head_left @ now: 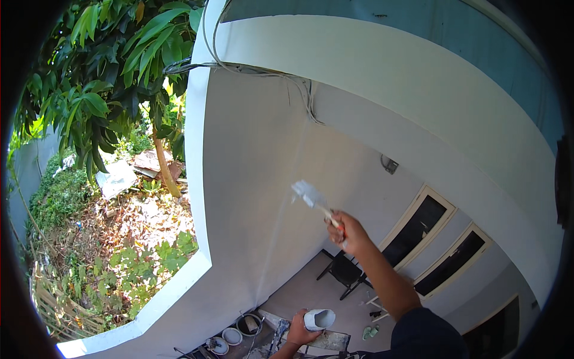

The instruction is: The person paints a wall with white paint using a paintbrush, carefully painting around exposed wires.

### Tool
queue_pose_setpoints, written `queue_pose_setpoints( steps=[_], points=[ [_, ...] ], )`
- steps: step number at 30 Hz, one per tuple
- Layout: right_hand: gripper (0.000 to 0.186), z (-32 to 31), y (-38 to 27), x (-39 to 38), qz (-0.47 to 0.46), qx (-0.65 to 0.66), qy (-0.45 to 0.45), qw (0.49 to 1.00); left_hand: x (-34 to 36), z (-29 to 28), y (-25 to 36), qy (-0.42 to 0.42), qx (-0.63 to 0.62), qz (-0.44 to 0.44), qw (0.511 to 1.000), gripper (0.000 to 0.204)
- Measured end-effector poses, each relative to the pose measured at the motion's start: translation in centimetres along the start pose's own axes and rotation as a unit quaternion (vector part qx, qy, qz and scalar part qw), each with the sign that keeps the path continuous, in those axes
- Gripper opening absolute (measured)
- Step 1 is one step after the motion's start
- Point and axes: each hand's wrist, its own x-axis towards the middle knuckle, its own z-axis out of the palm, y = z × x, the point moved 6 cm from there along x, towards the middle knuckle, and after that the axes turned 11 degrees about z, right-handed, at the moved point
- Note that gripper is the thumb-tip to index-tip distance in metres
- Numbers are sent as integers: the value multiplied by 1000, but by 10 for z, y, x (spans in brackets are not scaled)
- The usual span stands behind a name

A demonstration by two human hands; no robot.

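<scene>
My right hand [345, 232] is raised and closed around the handle of a paintbrush [309, 195]. White paint covers the brush's bristles, which point up and left in front of the pale wall [251, 179]. I cannot tell whether they touch it. Lower down, my left hand [300, 331] grips a white paint container [319, 320] by its side. The container's open mouth faces up and to the right; what lies inside it is hard to make out.
Several buckets [232, 336] stand on the floor below, beside a paint-stained plank [332, 341]. A black chair [345, 270] and green sandals [370, 332] are further right. Loose cables [308, 99] hang at the top, under a curved white beam [382, 66]. Trees and leaf litter lie left.
</scene>
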Motion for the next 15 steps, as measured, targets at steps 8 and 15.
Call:
queue_pose_setpoints(
  steps=[8,15],
  points=[
    [18,-75,179,-106,21,102,140,985,-3,-2,-12,31,-32,5,999,95],
    [27,-129,220,-190,61,35,259,963,-2,-14,2,50,-53,2,997,85]
  ],
)
